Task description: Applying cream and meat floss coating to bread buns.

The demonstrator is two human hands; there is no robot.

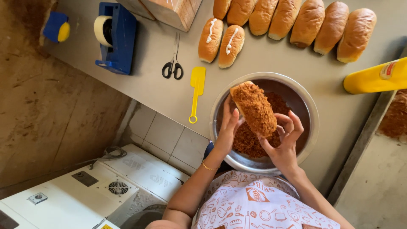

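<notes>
A long bun coated in brown floss (254, 109) is held over a steel bowl (311, 108) that holds more brown floss. My left hand (228, 127) presses flat against the bun's left side. My right hand (285, 140) cups it from the right and below. Both hands hover above the bowl's near half. Two plain buns with a white cream stripe (220, 40) lie on the grey counter beyond the bowl.
A row of several plain buns (309, 23) lines the counter's far edge. A yellow spatula (196, 91), black scissors (173, 63) and a blue tape dispenser (116, 36) lie left of the bowl. A yellow squeeze bottle (373, 77) lies at the right. A white machine (85, 191) stands below.
</notes>
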